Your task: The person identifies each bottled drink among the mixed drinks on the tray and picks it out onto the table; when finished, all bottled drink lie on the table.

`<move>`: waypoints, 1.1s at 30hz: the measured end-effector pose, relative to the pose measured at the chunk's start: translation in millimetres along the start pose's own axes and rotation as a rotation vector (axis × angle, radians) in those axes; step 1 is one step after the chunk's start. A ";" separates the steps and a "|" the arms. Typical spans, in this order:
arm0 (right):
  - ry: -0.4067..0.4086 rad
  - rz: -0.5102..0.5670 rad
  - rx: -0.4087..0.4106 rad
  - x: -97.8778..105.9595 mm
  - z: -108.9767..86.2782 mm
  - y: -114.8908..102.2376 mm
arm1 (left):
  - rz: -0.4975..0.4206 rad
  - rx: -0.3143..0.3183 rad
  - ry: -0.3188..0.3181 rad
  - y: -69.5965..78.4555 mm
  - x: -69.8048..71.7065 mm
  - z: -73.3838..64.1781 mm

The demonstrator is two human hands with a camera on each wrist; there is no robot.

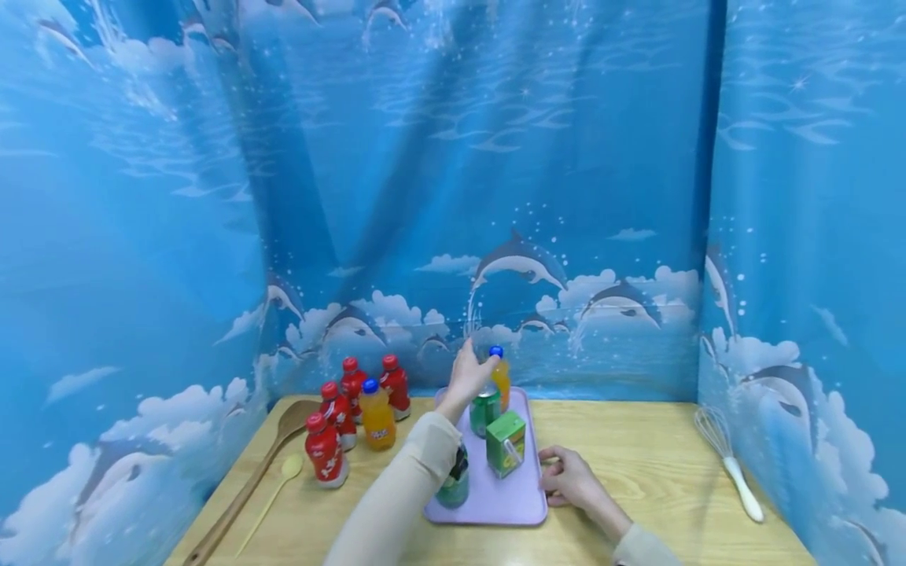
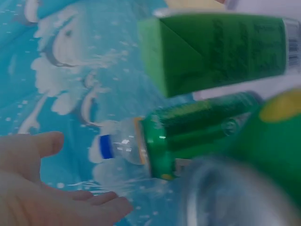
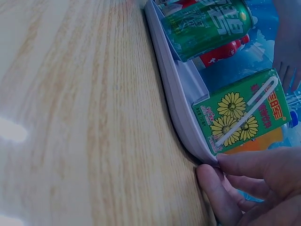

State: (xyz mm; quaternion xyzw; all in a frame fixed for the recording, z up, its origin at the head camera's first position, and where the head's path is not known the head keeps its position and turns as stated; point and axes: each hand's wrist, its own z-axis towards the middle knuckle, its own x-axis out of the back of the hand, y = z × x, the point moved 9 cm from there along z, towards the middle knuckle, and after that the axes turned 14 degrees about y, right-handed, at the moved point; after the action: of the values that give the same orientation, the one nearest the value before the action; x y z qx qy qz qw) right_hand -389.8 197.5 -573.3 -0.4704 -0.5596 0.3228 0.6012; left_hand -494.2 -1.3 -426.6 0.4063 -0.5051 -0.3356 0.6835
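On the wooden table lies a lilac tray [image 1: 508, 499] with several drinks standing on it. My left hand [image 1: 467, 373] reaches over its far end, fingers extended and holding nothing. In the left wrist view that hand [image 2: 51, 193] is apart from the orange drink bottle [image 2: 123, 145], whose blue cap points toward it. A green can [image 1: 484, 413] stands in front of the bottle, with a green juice box [image 3: 242, 110] beside it. Another green can [image 3: 209, 26] is at the tray's near left, partly behind my left forearm. My right hand [image 1: 569, 478] pinches the tray's right rim between thumb and forefinger.
Left of the tray stand several red bottles [image 1: 327, 452] and another orange drink bottle [image 1: 377, 417]. A wooden ladle [image 1: 258, 472] and a yellow spoon [image 1: 290, 468] lie farther left. A whisk [image 1: 732, 468] lies at the right. Blue dolphin curtains [image 1: 602, 173] close off the back and sides.
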 end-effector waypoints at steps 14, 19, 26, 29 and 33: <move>-0.033 0.026 0.021 0.1 -3.0 -0.7 | 0.197 0.072 -0.024 -19.7 -31.8 14.5; -0.035 0.030 0.026 0.9 -3.7 -3.5 | 0.240 0.042 0.031 -21.1 -32.3 19.2; -0.024 0.019 0.013 1.8 -3.4 -3.9 | 0.262 0.008 0.042 -23.8 -32.6 23.5; -0.029 0.020 0.010 1.3 -2.8 -3.5 | 0.277 -0.002 0.047 -24.8 -36.0 24.9; -0.030 0.016 0.001 0.8 -1.8 -1.7 | 0.328 -0.018 0.074 -25.2 -41.4 26.5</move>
State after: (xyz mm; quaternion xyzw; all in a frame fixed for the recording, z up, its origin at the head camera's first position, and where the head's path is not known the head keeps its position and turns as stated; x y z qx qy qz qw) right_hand -388.1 197.3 -571.3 -0.4698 -0.5646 0.3349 0.5901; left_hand -531.9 17.7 -462.3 0.3242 -0.5362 -0.2087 0.7509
